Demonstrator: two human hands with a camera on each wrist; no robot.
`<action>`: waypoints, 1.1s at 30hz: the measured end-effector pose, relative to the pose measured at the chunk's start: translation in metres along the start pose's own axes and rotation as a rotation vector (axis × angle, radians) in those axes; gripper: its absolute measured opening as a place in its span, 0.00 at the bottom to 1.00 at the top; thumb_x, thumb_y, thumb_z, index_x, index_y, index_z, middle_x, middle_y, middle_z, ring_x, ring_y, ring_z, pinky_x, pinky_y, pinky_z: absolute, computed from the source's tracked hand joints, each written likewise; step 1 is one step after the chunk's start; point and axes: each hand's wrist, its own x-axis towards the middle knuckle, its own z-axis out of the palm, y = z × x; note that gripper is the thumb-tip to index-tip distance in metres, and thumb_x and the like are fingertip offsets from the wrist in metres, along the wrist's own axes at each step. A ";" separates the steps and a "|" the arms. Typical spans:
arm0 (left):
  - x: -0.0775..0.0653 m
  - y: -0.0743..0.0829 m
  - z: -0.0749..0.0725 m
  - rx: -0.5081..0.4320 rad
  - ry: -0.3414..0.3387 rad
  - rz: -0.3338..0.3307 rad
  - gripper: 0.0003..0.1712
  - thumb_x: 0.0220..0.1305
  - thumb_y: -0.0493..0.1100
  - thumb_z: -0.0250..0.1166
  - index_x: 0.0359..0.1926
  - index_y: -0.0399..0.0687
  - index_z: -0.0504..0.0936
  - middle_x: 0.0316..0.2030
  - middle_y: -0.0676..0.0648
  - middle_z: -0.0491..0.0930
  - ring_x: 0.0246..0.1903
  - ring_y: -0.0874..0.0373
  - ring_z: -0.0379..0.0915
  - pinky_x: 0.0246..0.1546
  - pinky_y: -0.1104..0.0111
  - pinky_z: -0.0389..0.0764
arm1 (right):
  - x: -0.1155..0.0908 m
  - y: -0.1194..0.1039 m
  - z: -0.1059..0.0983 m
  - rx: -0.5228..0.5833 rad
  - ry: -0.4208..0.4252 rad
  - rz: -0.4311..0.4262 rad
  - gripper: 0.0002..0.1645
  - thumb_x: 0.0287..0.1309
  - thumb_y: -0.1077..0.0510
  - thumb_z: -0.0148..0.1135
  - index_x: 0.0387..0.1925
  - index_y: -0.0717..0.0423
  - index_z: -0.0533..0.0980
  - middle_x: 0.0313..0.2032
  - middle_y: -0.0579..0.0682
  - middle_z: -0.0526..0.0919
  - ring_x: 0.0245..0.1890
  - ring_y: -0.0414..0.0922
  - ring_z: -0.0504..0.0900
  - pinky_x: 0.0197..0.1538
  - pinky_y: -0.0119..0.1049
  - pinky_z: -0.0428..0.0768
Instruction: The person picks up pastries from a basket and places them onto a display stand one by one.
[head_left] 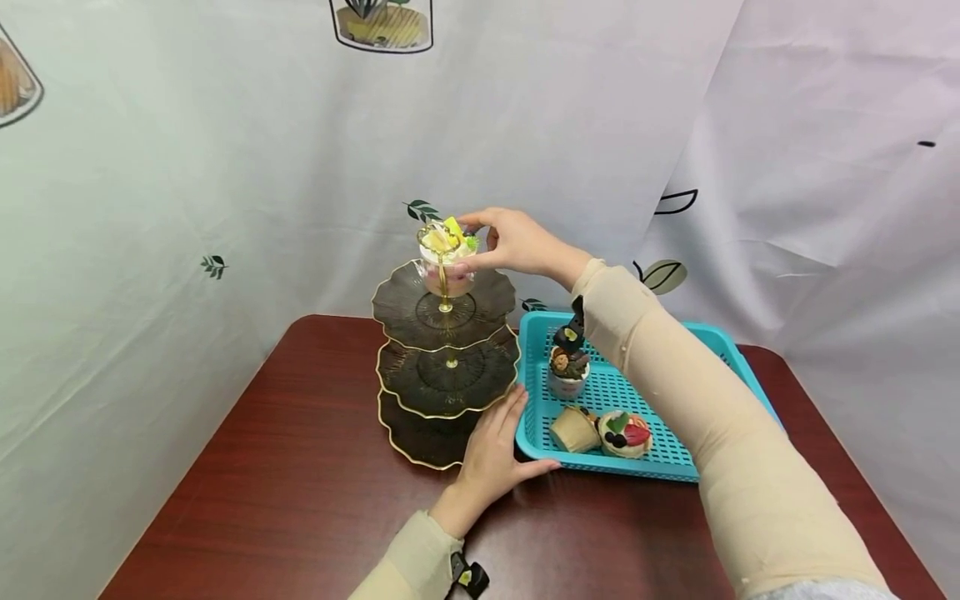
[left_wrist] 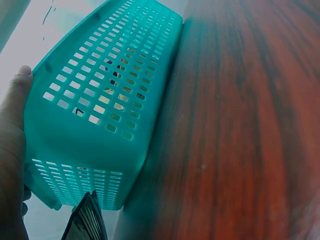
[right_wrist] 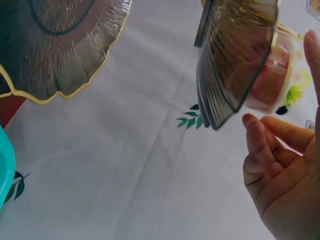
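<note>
Clear dessert cup, pink layers, white cream and yellow-green topping: at the top plate of the stand, behind the gold metal post with ring handle in the head view. Can't tell if its base touches the plate.

My right hand has it in a narrow pinch, thumb on the side wall, index up by the rim. That finger looks close to the topping; I'd grip lower on the wall so the cream stays intact. Cup should stay upright, off the ring, base flat between post and scalloped edge. Light pressure only: a knock on the post could rock the whole three-tier smoky translucent stand with gold rims.

My left hand is spread wide, gripping nothing, fingers along the corner of the turquoise perforated plastic basket, beside the lower tiers. Better not to lean on those plates.

Basket holds a white cup with brown topping, a tipped beige cup and a strawberry-topped tart. All on the red-brown wooden desk.
</note>
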 end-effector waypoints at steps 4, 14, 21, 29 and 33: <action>0.000 -0.004 -0.002 0.004 0.015 0.008 0.59 0.35 0.68 0.75 0.64 0.37 0.70 0.63 0.41 0.72 0.59 0.48 0.73 0.56 0.58 0.76 | -0.006 0.001 -0.005 -0.006 0.021 0.004 0.46 0.54 0.43 0.68 0.70 0.52 0.62 0.60 0.51 0.74 0.42 0.44 0.78 0.43 0.39 0.75; 0.001 -0.006 -0.004 -0.008 0.004 -0.017 0.60 0.34 0.68 0.75 0.64 0.37 0.70 0.64 0.42 0.72 0.60 0.48 0.72 0.57 0.59 0.76 | -0.020 0.007 -0.013 0.007 0.040 0.015 0.46 0.54 0.44 0.69 0.70 0.49 0.62 0.60 0.49 0.74 0.47 0.44 0.77 0.50 0.43 0.74; -0.001 -0.004 -0.001 -0.017 0.014 -0.005 0.59 0.35 0.68 0.75 0.63 0.36 0.71 0.63 0.41 0.72 0.59 0.47 0.73 0.56 0.58 0.77 | -0.037 0.014 -0.013 0.019 0.071 0.000 0.44 0.54 0.45 0.69 0.70 0.48 0.63 0.59 0.49 0.74 0.50 0.44 0.77 0.46 0.42 0.76; 0.001 -0.005 -0.001 -0.020 0.017 0.003 0.60 0.34 0.67 0.76 0.65 0.37 0.69 0.64 0.41 0.72 0.59 0.47 0.73 0.56 0.58 0.76 | -0.059 0.024 -0.012 0.033 0.139 -0.008 0.41 0.54 0.47 0.69 0.68 0.50 0.66 0.57 0.50 0.76 0.50 0.45 0.77 0.49 0.44 0.77; 0.002 -0.006 -0.003 -0.033 0.010 -0.008 0.60 0.33 0.67 0.76 0.65 0.38 0.69 0.64 0.41 0.71 0.59 0.47 0.72 0.56 0.58 0.76 | -0.071 0.031 -0.010 0.040 0.159 0.000 0.40 0.55 0.47 0.68 0.67 0.52 0.67 0.57 0.52 0.76 0.50 0.47 0.77 0.50 0.46 0.76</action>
